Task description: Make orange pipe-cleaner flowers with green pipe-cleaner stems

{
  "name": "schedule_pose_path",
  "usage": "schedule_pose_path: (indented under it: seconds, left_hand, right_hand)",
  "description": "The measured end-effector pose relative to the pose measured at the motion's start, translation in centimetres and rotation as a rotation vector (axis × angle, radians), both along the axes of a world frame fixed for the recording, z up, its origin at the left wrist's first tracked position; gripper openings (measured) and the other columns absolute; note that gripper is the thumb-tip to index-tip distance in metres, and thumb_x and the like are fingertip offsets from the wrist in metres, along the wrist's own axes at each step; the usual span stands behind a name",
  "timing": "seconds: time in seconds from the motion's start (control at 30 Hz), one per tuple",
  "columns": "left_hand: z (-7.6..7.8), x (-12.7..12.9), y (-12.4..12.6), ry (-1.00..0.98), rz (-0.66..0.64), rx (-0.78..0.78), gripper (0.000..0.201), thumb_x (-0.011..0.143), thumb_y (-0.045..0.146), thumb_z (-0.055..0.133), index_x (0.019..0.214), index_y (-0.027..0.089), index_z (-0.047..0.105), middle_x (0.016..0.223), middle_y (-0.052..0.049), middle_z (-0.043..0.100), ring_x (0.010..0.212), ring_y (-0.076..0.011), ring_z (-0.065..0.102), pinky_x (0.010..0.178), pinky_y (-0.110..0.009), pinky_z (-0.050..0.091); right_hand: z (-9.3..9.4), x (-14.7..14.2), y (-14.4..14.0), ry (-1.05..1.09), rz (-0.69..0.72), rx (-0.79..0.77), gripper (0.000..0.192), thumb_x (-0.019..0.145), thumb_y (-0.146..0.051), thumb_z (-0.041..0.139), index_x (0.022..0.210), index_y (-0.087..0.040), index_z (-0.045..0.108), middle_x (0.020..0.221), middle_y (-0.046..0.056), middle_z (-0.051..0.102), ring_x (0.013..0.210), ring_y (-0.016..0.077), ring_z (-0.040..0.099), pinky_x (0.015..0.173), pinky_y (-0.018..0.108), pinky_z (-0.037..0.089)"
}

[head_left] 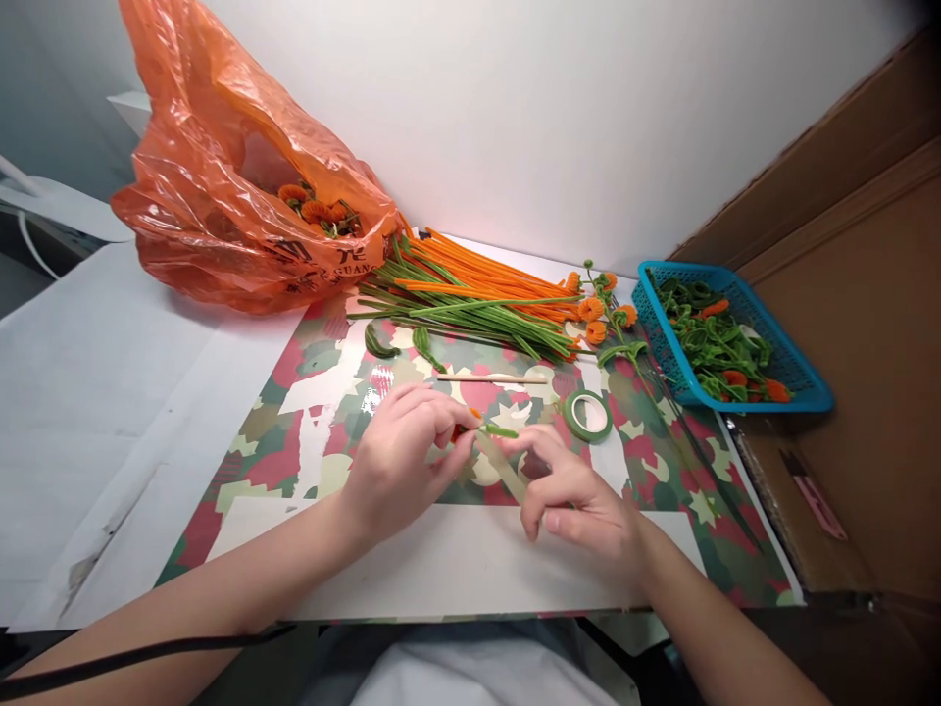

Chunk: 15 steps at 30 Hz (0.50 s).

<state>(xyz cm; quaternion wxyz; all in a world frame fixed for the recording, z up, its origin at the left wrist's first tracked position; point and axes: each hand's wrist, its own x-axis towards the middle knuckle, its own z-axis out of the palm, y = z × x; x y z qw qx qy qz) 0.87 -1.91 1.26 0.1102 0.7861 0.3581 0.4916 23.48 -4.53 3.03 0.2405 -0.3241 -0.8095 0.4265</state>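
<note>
My left hand [401, 456] pinches a small orange and green pipe-cleaner piece [486, 428] above the camouflage-patterned sheet [309, 431]. My right hand [577, 500] pulls a pale green strip of floral tape [504, 469] that runs up to that piece. A green tape roll [588, 414] lies just right of the hands. A thin wooden stick [491, 378] lies beyond them.
An orange plastic bag [242, 186] holding orange pompoms stands at the back left. A pile of orange and green pipe cleaners [477, 294] lies behind. A blue basket [805, 378] of green and orange pieces sits at the right, beside cardboard [867, 324].
</note>
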Motion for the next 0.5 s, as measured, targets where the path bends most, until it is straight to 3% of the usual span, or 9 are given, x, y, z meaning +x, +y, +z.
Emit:
schedule_pose_path:
  seconds: [0.07,0.1,0.23,0.27,0.33,0.4,0.5]
  left_hand:
    - [0.1,-0.1,0.2,0.038,0.034,0.076,0.032,0.079,0.003,0.063,0.076,0.022,0.038,0.078,0.003,0.072,0.071,-0.0129,0.067,0.083,-0.035,0.049]
    - [0.2,-0.1,0.2,0.05,0.049,0.099,0.032,0.078,0.003,0.063,0.075,0.022,0.037,0.078,0.003,0.073,0.072,-0.013,0.068,0.085,-0.035,0.049]
    - [0.3,0.2,0.0,0.109,0.081,0.204,0.034,0.077,0.002,0.065,0.074,0.022,0.038,0.075,0.005,0.074,0.071,-0.0129,0.07,0.086,-0.034,0.048]
    - [0.4,0.3,-0.1,0.131,0.083,0.234,0.034,0.076,0.002,0.066,0.074,0.022,0.038,0.074,0.004,0.074,0.071,-0.0131,0.07,0.086,-0.034,0.048]
    - [0.4,0.3,-0.2,0.178,0.082,0.294,0.033,0.076,0.003,0.066,0.074,0.022,0.039,0.075,0.003,0.075,0.073,-0.0141,0.071,0.088,-0.035,0.048]
    - [0.3,0.3,-0.3,0.209,0.073,0.338,0.03,0.078,0.004,0.065,0.076,0.022,0.041,0.078,0.001,0.076,0.077,-0.0155,0.072,0.091,-0.036,0.048]
    - [0.0,0.2,-0.4,0.21,0.068,0.338,0.031,0.077,0.005,0.067,0.077,0.022,0.041,0.08,-0.001,0.076,0.084,-0.0183,0.073,0.096,-0.04,0.049]
  right_hand:
    - [0.0,0.5,0.0,-0.06,-0.012,-0.044,0.035,0.093,-0.033,0.042,0.069,-0.022,0.065,0.109,0.005,0.06,0.108,0.022,0.053,0.092,0.04,0.047]
    - [0.1,0.6,0.1,-0.094,-0.091,-0.023,0.034,0.093,-0.032,0.043,0.069,-0.022,0.065,0.108,0.005,0.061,0.108,0.0226,0.053,0.094,0.041,0.045]
    - [0.2,-0.8,0.2,-0.034,-0.597,0.165,0.013,0.085,-0.034,0.059,0.086,-0.022,0.064,0.119,0.008,0.061,0.115,0.0272,0.052,0.097,0.046,0.04]
    - [0.2,-1.6,0.1,0.013,-0.631,0.171,0.017,0.081,-0.034,0.065,0.094,-0.023,0.064,0.118,0.008,0.062,0.113,0.0271,0.054,0.095,0.045,0.042]
    - [0.1,-3.8,0.0,0.076,-0.661,0.122,0.024,0.071,-0.033,0.076,0.09,-0.022,0.065,0.102,0.006,0.069,0.099,0.0252,0.06,0.086,0.04,0.047]
    - [-0.2,-5.8,0.0,0.154,-0.758,-0.003,0.014,0.074,-0.032,0.074,0.078,-0.021,0.065,0.081,0.003,0.069,0.078,0.0198,0.062,0.07,0.033,0.048]
    - [-0.9,-7.2,0.2,0.283,-0.803,-0.14,0.013,0.077,-0.032,0.071,0.073,-0.02,0.066,0.071,0.001,0.067,0.068,0.0157,0.061,0.063,0.029,0.047]
